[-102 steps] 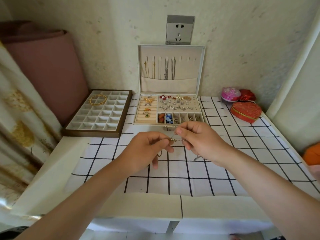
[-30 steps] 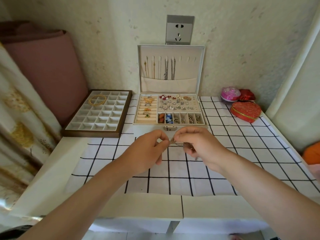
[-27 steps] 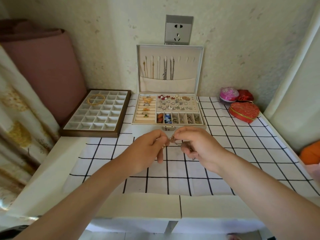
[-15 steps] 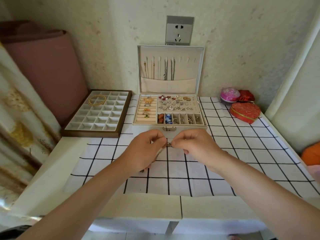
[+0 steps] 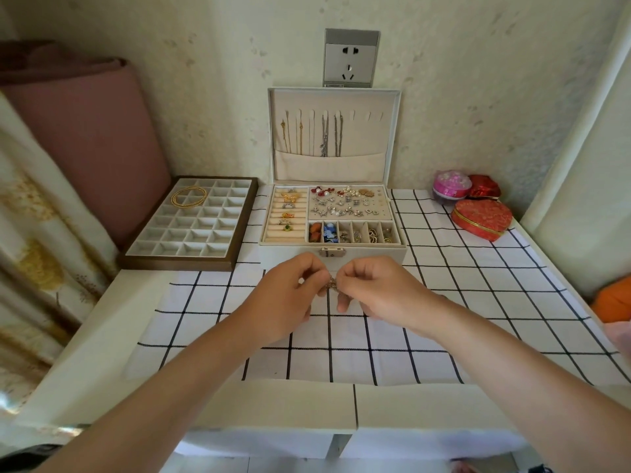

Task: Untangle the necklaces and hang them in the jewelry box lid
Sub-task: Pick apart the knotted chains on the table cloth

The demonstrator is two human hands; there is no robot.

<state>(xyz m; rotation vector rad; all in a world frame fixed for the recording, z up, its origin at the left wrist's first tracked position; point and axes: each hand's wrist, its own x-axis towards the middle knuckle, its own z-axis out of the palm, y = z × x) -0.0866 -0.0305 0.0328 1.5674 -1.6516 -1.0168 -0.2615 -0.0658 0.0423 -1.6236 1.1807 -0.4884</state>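
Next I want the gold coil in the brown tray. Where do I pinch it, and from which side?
Pinch the gold coil where its strands cross a divider wall of the brown tray, coming straight down from above. It spans several compartments, so there it likely sits raised, leaving room for fingertips beneath. From the side, the tray's rim is in the way.

No legible text, label, brand or number anywhere: wall socket (image 5: 351, 58) faceplate unmarked, jewelry box (image 5: 375, 255) front plain, pattern on red heart-shaped tin (image 5: 481, 220) too small to read as lettering.
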